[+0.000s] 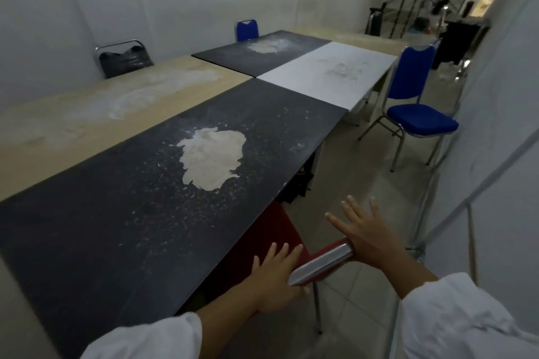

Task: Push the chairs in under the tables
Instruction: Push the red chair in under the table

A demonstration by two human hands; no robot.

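The black table (110, 213) covers most of the red chair (272, 232), its seat tucked beneath. A blue chair (420, 122) stands apart from the white table (315, 81). The left hand (274, 280) and right hand (367, 237), fingers straight and spread, press the red chair's chrome back rail (320, 264).

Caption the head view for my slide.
Left hand and right hand press the red chair toward the black table; a blue chair stands pulled out.
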